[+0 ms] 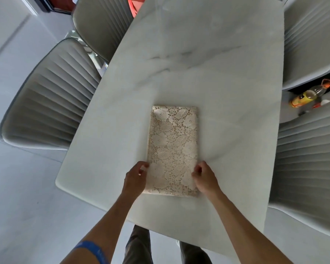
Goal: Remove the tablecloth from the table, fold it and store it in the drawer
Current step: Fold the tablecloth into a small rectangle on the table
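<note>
The beige lace tablecloth (pixel 173 147) lies folded into a narrow rectangle on the white marble table (pixel 198 63), near the front edge. My left hand (pixel 135 177) grips its left edge close to the near end, fingers curled at the cloth. My right hand (pixel 205 177) grips the right edge at the same height, thumb and fingers curled on the fabric. No drawer is in view.
Two grey ribbed chairs (pixel 50 103) stand along the table's left side and two more (pixel 309 153) along its right. A yellow bottle with an orange cap (pixel 307 95) lies on the floor at the right among small items. My legs show below the table's front edge.
</note>
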### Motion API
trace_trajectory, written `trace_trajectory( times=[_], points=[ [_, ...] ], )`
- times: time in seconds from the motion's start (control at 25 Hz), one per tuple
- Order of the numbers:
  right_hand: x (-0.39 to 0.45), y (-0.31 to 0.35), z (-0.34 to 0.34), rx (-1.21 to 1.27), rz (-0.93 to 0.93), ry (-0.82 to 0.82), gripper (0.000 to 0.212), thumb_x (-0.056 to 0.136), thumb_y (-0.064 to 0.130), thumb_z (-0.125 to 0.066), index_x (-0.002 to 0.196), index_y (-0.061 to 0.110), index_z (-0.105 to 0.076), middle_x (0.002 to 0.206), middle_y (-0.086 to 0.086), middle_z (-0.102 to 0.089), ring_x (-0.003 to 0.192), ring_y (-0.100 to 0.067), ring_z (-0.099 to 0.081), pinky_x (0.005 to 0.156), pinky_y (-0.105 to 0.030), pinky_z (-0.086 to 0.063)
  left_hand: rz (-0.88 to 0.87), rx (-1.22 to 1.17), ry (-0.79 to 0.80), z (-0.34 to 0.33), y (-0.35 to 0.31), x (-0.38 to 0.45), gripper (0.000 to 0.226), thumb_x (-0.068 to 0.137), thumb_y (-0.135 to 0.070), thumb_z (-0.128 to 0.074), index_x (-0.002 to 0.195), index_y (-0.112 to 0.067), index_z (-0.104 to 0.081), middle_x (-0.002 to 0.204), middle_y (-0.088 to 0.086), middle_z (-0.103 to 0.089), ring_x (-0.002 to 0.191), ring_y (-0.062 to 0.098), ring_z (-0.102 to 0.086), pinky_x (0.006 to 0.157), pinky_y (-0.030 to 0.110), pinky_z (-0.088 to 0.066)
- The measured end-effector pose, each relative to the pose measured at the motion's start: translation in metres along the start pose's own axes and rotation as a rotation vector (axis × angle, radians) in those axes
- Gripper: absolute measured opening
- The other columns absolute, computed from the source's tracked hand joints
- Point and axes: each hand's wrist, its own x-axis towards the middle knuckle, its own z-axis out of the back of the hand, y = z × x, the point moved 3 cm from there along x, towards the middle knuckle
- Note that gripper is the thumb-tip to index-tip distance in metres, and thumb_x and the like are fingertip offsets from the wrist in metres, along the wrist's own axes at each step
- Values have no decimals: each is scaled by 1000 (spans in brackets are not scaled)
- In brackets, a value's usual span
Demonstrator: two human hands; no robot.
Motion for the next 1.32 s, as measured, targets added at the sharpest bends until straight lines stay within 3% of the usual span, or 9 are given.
trace_trajectory(
  times=[0.12, 0.24, 0.32, 0.44, 0.6, 0.88, 1.08, 1.2, 1.32],
  points=[
    [-6, -3, 1, -166, 141, -27, 16, 88, 9, -54, 101, 19, -53, 106, -4, -55, 89, -23, -57, 72, -30, -43, -100, 312, 57, 6, -9, 4, 23, 95, -18, -49, 112, -29, -59, 102, 6, -66, 88, 24, -62, 75, 32, -51],
    [2, 17, 10, -543, 592, -219, 53, 80, -4, -62, 127, 19, -56, 139, -6, -51, 119, -30, -53, 90, -41, -49, -494, 680, -27, 8, -33, 20, 46, 85, -5, -57, 127, -23, -55, 134, 7, -52, 115, 28, -50, 88, 38, -47],
    [14, 16, 12, -773, 818, -31, 73, 81, -7, -61, 144, 24, -45, 158, -2, -34, 144, -28, -33, 108, -43, -39, -708, 857, 179, 6, -36, 40, 64, 83, -6, -61, 141, -24, -44, 154, 3, -35, 135, 26, -38, 102, 37, -41],
    [25, -10, 13, -963, 830, 261, 79, 93, 12, -56, 157, 30, -13, 166, 4, 2, 152, -21, 3, 122, -38, -14, -779, 890, 336, 11, -16, 53, 80, 82, -11, -67, 151, -27, -28, 162, -1, -16, 146, 22, -23, 110, 37, -37],
    [29, -21, 20, -1034, 862, 270, 94, 86, 52, -64, 157, 28, -8, 165, 1, 5, 151, -20, 5, 119, -37, -9, -800, 936, 461, 17, 9, 58, 104, 77, -44, -75, 154, -33, -6, 161, -5, 12, 149, 12, 5, 118, 31, -16],
    [28, -49, 10, -828, 937, -97, 57, 99, 40, -42, 153, 22, -32, 162, -5, -26, 148, -29, -26, 112, -48, -35, -840, 875, 191, 1, 12, 55, 109, 61, -32, -84, 152, -31, -24, 159, 6, -26, 131, 26, -45, 92, 41, -46],
    [12, -43, 8, -859, 1124, 97, 66, 89, 41, -55, 150, 24, -37, 161, -6, -28, 148, -29, -25, 119, -46, -26, -920, 733, 268, 9, 7, 44, 85, 72, -31, -81, 145, -37, -39, 159, 11, -24, 144, 31, -29, 107, 42, -35],
    [4, -30, 18, -420, 853, 225, 51, 92, 47, -48, 141, 35, -51, 149, 12, -46, 142, -15, -39, 114, -39, -36, -744, 286, 436, 18, 5, 43, 57, 83, -18, -70, 136, -27, -54, 147, 16, -46, 139, 29, -41, 112, 46, -37],
    [17, -5, 26, 137, 325, 303, 34, 85, 58, -56, 109, 40, -71, 102, 12, -76, 102, -14, -69, 83, -39, -52, -313, -38, 415, 20, -6, 55, 14, 87, -44, -63, 96, -35, -69, 99, -11, -69, 93, 4, -63, 83, 33, -51]
  ],
)
